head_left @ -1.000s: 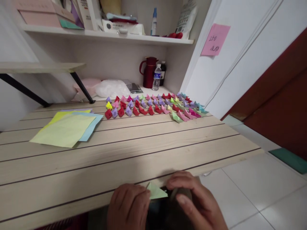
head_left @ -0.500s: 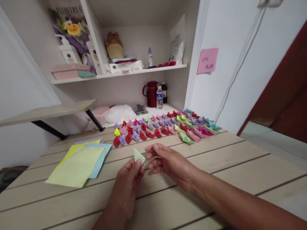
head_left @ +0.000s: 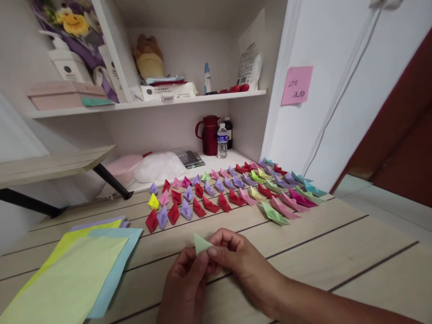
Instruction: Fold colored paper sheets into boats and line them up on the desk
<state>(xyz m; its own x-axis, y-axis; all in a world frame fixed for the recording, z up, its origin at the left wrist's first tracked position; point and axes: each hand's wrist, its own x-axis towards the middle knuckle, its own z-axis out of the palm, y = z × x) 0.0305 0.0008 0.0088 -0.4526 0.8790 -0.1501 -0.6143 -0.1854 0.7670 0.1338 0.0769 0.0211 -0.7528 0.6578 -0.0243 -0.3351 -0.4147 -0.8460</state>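
Observation:
A small folded piece of pale green paper [head_left: 201, 243] stands up between my hands, a triangle pointing away from me. My left hand [head_left: 189, 272] pinches its lower left side with thumb and fingers. On the right corner, the thumb and curled fingers of my right hand [head_left: 236, 256] close on the same paper. My fingers hide its lower part. Beyond my hands, rows of small folded paper boats [head_left: 211, 204] in red, purple, pink, yellow, green and blue cover the back of the table. A light green boat [head_left: 274, 213] sits nearest on the right.
Loose sheets of yellow [head_left: 74, 274] and blue paper [head_left: 116, 265] lie at the left on the plank-patterned table [head_left: 324, 252]. Behind stand a red jug [head_left: 209, 135] and a water bottle [head_left: 222, 141]. A small raised shelf [head_left: 57, 164] juts in from the left.
My right hand has come in from the right and closed on the folded paper, where before it was apart with fingers spread. The view has moved closer to the table.

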